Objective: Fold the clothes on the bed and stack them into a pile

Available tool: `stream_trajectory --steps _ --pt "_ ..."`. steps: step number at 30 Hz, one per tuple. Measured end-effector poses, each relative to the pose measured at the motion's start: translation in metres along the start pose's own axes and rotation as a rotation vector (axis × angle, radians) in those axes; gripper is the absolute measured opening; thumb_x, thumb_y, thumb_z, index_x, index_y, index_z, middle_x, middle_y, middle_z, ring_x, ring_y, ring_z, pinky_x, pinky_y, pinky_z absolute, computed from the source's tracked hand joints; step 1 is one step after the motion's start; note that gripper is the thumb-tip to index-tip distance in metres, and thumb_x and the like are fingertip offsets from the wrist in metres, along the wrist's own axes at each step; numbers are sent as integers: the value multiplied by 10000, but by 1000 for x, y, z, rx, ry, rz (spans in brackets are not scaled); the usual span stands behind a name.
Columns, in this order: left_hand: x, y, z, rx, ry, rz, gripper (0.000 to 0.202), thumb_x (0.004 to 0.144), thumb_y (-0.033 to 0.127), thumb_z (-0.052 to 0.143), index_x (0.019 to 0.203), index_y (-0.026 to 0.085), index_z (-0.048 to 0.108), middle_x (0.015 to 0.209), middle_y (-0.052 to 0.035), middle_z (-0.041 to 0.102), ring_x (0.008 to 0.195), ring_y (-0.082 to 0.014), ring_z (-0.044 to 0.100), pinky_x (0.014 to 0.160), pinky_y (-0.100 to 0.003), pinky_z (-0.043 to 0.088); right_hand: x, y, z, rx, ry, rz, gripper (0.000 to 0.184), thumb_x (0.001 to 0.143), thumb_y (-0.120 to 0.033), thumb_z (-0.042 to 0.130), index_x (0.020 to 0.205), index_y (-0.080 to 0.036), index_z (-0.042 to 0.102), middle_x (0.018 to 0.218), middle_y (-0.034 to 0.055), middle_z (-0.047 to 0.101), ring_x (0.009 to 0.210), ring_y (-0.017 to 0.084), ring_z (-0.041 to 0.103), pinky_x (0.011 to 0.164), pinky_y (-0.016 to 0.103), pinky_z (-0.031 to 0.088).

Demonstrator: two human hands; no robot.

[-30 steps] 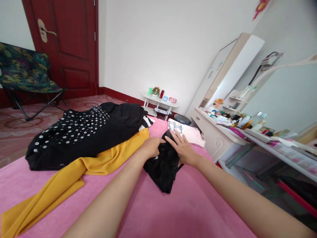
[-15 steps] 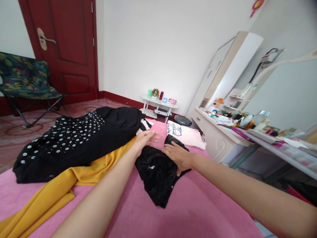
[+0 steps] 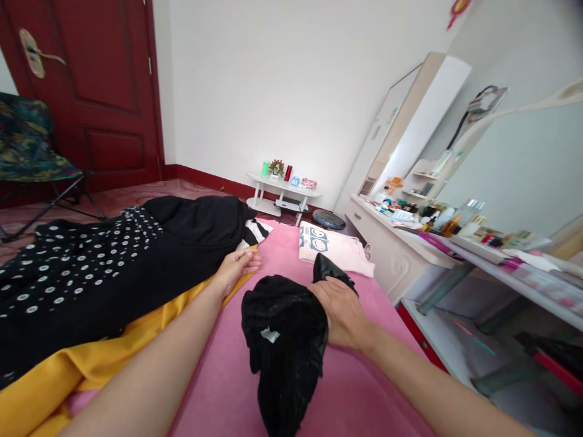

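Observation:
A crumpled black garment with a small white tag hangs down over the pink bedspread. My right hand is closed on its right side, where a stiffer, shinier black part sticks out beyond the fingers. To the left, my left hand is beside the yellow garment, its fingers loosely curled and thumb apart. It appears to hold nothing; whether it touches the yellow cloth I cannot tell. Behind it lie a black garment with white dots and a black-and-white striped piece.
A folded light pink garment with a printed front lies at the far right of the pink bedspread. Beyond stand a low white table and a folding chair. The dressing table on the right is crowded with bottles.
My right hand has lifted the black garment, which now hangs lower and nearer. My left hand has moved left, away from it. The view has turned slightly right.

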State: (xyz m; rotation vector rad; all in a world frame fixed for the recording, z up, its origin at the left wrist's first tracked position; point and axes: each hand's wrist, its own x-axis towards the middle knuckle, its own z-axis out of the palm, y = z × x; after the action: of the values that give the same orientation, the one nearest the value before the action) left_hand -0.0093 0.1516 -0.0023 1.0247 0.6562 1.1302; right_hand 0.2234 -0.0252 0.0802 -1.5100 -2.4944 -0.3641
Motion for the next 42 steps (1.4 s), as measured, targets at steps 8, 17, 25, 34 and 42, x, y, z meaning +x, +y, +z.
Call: stream_trajectory --steps 8,17,25,34,42 --pt "-2 3 10 133 -10 14 201 810 243 634 940 90 637 770 -50 674 659 -94 626 643 -208 518 77 128 -76 -386 56 359 510 750 -412 585 1180 -140 548 1080 150 636 1034 331 566 887 376 388" --pt "0 2 10 157 -6 5 222 772 252 661 930 98 635 790 -58 680 665 -104 626 633 -221 509 80 216 35 -430 -494 628 1077 599 -306 741 1482 -318 125 1568 102 32 1400 417 -24 992 699 166" --pt "0 0 14 246 -5 27 207 752 263 665 891 116 628 756 -46 676 643 -115 624 612 -234 499 58 213 53 -282 -281 614 648 720 -179 532 1363 -216 456 1401 120 448 1243 315 434 962 455 391" --pt "4 -8 13 351 -37 74 183 743 255 631 870 122 635 732 -34 662 621 -111 605 581 -225 478 97 159 72 -432 -150 532 567 842 -118 417 1401 -181 344 1272 190 495 1095 276 500 828 394 461" --pt "3 -3 16 338 -8 39 138 779 203 572 871 115 626 723 -34 658 605 -102 600 573 -217 474 126 152 62 -395 -82 588 336 900 -200 375 1179 -120 543 1159 189 542 1072 284 520 833 366 449"
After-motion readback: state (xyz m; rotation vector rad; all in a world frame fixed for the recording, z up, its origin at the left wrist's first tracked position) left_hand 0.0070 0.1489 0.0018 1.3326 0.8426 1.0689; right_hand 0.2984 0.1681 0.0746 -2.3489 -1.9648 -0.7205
